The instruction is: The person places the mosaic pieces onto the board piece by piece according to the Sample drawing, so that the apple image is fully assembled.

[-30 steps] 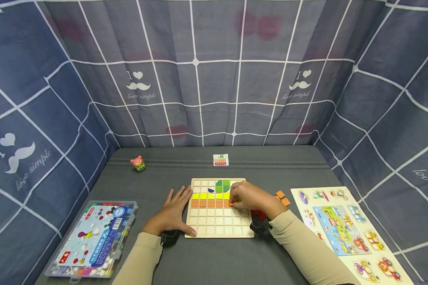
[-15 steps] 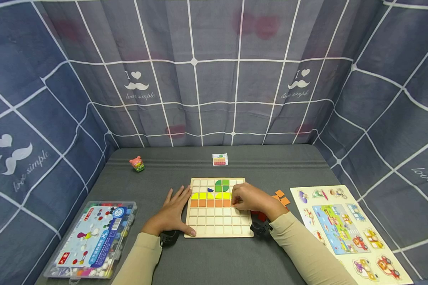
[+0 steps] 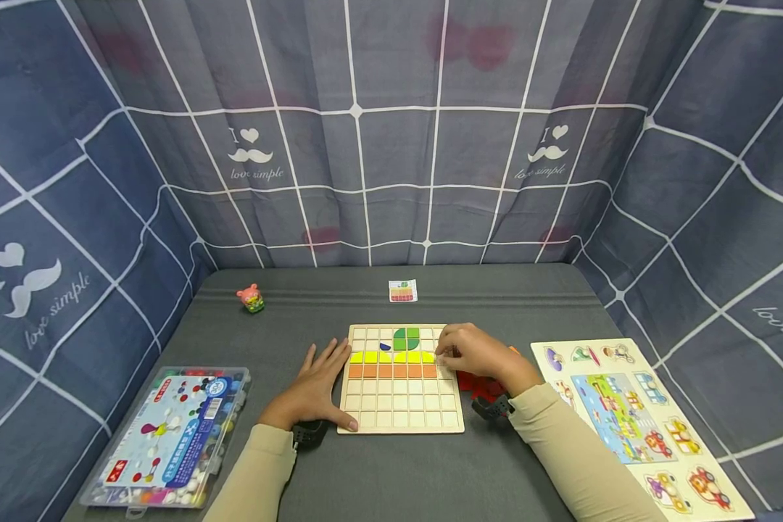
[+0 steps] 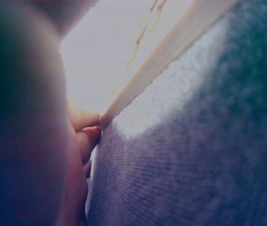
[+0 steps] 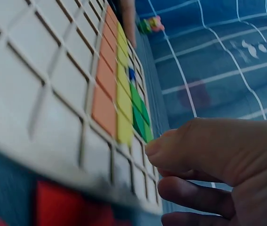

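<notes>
A square wooden grid board [image 3: 401,413] lies on the table. Across it run a row of orange square tiles [image 3: 385,372] and a row of yellow tiles [image 3: 370,358]. Above these sit green tiles [image 3: 407,339] and a small blue piece [image 3: 385,347]. My left hand [image 3: 313,388] rests at the board's left edge, fingers spread and thumb near the lower corner. My right hand [image 3: 476,355] hovers by the board's right edge. In the right wrist view, the right hand's fingers [image 5: 190,150] are loosely bent, and no tile shows between them.
Red tiles [image 3: 486,386] lie right of the board, with orange ones mostly hidden behind the right hand. A pattern card [image 3: 402,291] and a pink figurine [image 3: 251,298] stand farther back. A clear plastic case [image 3: 170,435] is at left, a picture puzzle board [image 3: 626,413] at right.
My right hand has lifted off the orange row and moved right, toward the board's edge. The last orange tile, earlier under its fingers, now shows in the row. The left hand stays put.
</notes>
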The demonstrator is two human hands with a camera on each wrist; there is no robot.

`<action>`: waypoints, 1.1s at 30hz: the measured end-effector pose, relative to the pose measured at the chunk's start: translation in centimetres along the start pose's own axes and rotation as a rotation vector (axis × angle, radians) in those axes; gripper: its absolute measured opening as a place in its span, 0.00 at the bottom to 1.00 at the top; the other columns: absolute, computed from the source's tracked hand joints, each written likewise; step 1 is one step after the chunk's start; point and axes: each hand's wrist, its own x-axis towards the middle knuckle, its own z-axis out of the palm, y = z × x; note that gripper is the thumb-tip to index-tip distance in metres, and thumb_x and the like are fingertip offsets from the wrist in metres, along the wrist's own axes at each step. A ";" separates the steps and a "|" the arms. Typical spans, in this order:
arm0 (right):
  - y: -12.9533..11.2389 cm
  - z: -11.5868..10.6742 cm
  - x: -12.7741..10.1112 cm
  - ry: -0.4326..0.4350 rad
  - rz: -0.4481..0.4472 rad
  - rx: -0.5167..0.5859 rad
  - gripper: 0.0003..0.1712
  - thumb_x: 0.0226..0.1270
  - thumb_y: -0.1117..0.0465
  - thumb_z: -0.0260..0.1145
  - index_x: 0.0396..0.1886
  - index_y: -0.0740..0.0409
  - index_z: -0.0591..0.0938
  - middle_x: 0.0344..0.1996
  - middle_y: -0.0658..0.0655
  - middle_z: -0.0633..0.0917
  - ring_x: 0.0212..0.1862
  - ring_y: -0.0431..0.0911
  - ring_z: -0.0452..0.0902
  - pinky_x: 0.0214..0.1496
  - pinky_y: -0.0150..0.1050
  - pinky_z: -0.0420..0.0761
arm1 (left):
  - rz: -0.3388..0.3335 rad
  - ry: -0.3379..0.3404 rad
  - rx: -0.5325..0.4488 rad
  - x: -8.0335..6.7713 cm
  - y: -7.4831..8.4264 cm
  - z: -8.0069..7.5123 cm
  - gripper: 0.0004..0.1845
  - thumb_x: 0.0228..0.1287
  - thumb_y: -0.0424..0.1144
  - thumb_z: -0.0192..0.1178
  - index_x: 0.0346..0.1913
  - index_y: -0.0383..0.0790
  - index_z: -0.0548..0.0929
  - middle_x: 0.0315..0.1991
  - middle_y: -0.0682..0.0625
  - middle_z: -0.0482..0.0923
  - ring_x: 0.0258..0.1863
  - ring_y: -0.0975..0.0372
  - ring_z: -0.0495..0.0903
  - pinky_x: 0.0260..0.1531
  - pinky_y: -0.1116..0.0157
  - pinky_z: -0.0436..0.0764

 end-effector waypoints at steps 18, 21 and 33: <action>5.0 -5.3 -5.7 -0.095 0.125 -0.166 0.18 0.50 0.78 0.74 0.39 0.57 0.91 0.40 0.49 0.85 0.45 0.50 0.83 0.49 0.53 0.84 | -0.024 -0.017 0.011 0.0 0.1 -0.1 0.84 0.29 0.80 0.78 0.86 0.37 0.49 0.85 0.43 0.42 0.83 0.47 0.38 0.76 0.39 0.29; 5.6 -5.5 -6.6 -0.101 0.094 -0.205 0.17 0.50 0.78 0.75 0.36 0.56 0.91 0.37 0.48 0.85 0.42 0.48 0.82 0.48 0.53 0.83 | -0.031 -0.017 0.006 0.0 0.2 -0.2 0.84 0.29 0.79 0.78 0.86 0.37 0.50 0.85 0.43 0.43 0.83 0.46 0.39 0.76 0.39 0.29; 7.0 -5.3 -8.2 -0.098 0.133 -0.173 0.21 0.45 0.80 0.76 0.35 0.53 0.91 0.37 0.45 0.84 0.41 0.44 0.82 0.46 0.47 0.84 | -0.021 -0.014 -0.011 -0.1 0.3 -0.1 0.83 0.30 0.79 0.79 0.85 0.36 0.50 0.85 0.42 0.43 0.83 0.46 0.39 0.75 0.39 0.28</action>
